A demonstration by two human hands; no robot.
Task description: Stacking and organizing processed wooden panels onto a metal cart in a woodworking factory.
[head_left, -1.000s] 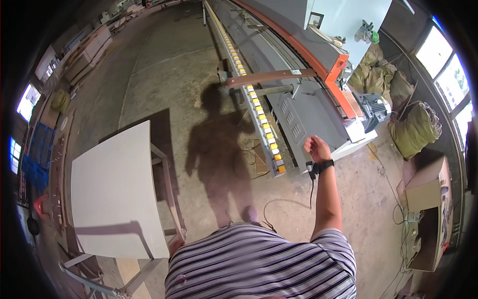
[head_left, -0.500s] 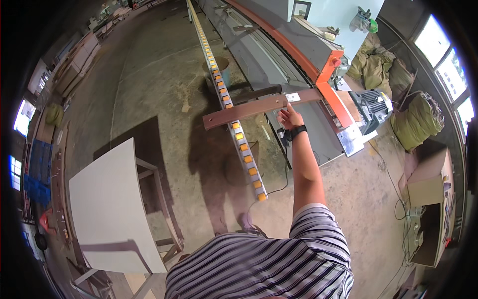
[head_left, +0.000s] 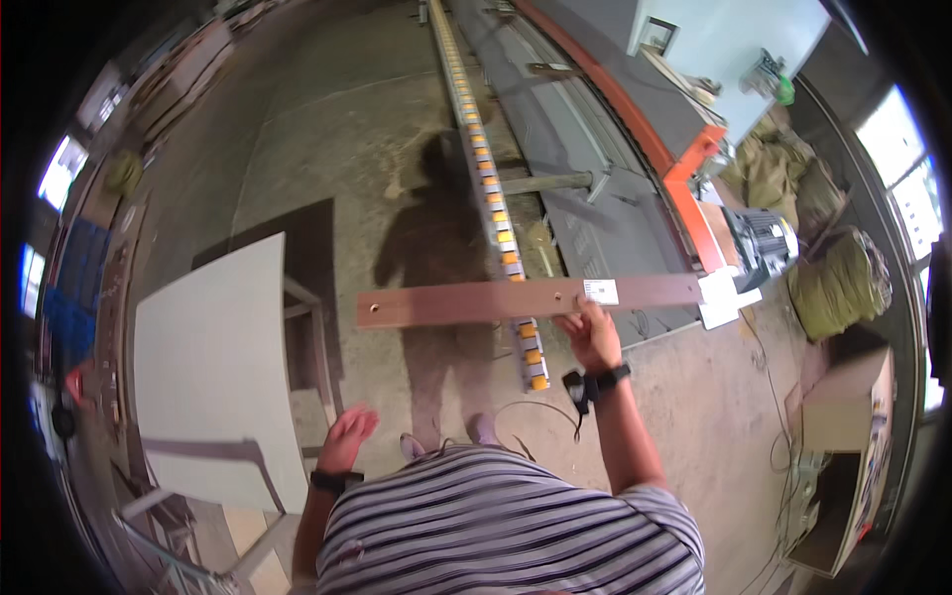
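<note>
My right hand [head_left: 595,342] is closed on the near edge of a long reddish-brown wooden board [head_left: 446,303], its thumb beside a white label [head_left: 601,291]. The board lies crosswise ahead of me, over the near part of a narrow rail with yellow rollers [head_left: 504,236]. Several round holes show along it. At the lower left, my left hand [head_left: 347,436] is held up with its fingers stretched out, slightly blurred and holding nothing. It is nearest to a white panel [head_left: 213,367] on a frame.
A long grey machine bed [head_left: 620,213] with an orange guard [head_left: 689,164] runs away ahead on the right. Beside it stand a motor [head_left: 769,238] and green sacks [head_left: 843,283]. An open wooden box [head_left: 843,426] and loose cables lie at right.
The board has come nearer to me and turned more level, with my right hand still on it. My left hand has come into view at the lower left.
</note>
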